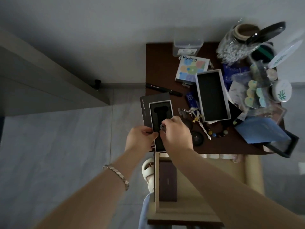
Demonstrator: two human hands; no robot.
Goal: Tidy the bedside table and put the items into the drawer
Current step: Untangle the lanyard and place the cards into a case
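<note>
Both our forearms reach in from the bottom edge, a link bracelet (117, 175) on the left wrist. Beneath them the bedside table's drawer (204, 184) stands pulled open, holding a dark brown box (167, 180); our right forearm hides much of its inside. Our left hand (140, 138) pinches the near left edge of a white-rimmed tray with black foam (160, 121), which sits on a dark box lid (154, 100) overhanging the table's left edge. Our right hand (176, 134) is curled over the tray's lower part, fingertips closed on a small dark metallic piece (162, 127); what it is we cannot make out. Just right of that hand a round dark object (198, 138) lies on the brown tabletop (158, 63), next to a string of coloured beads (217, 133) and a winged keychain (195, 114). Farther on we see a black pen-like device (163, 90), an open empty box (212, 96) and a Hydron carton (191, 68). On the right, a blue booklet (262, 131) covers part of a black frame (287, 144). At the back stand a clear lidded container (187, 45) and a glass jar of small pale pieces (234, 43), partly blurred.
</note>
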